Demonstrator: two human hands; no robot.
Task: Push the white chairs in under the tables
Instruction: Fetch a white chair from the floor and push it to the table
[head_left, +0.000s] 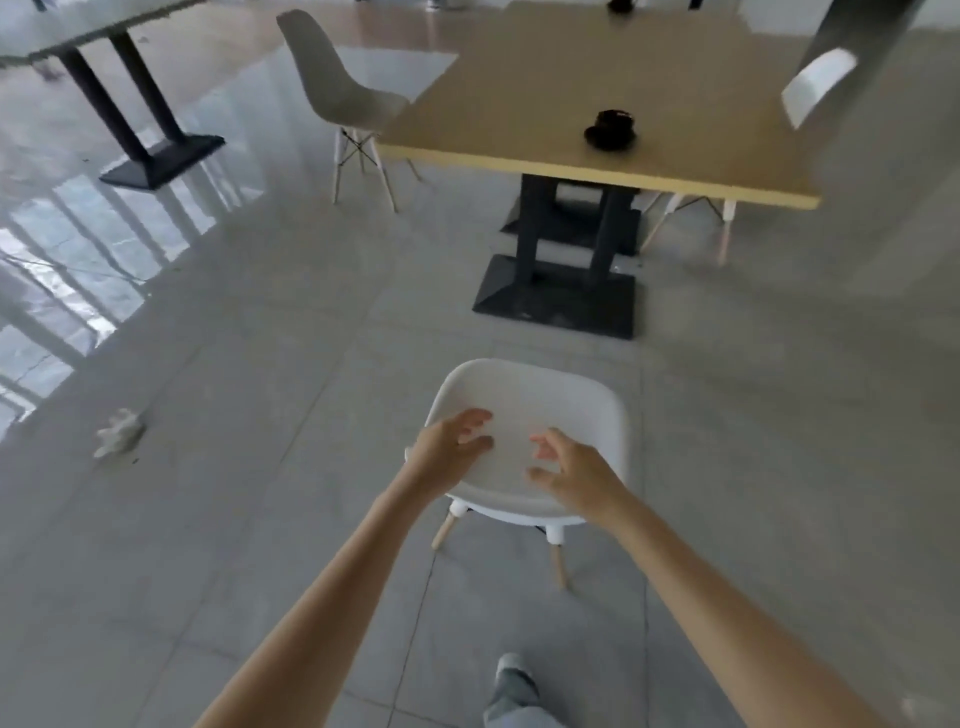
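Observation:
A white chair (524, 395) with pale wooden legs stands on the floor in front of me, well short of the yellow-topped table (597, 93). My left hand (449, 449) and my right hand (569, 470) hover over the chair's back edge, fingers spread and curled, holding nothing. Whether they touch the shell I cannot tell. A second white chair (337, 88) stands at the table's left side, only partly under it. A third white chair (815, 88) sits at the table's right side, its legs showing under the top.
The table rests on a black pedestal base (556, 296) straight ahead of the near chair. A black cup and saucer (610, 130) sit on the tabletop. Another table with black legs (140, 104) stands far left. Crumpled paper (117, 434) lies on the tiled floor. My foot (511, 675) is below.

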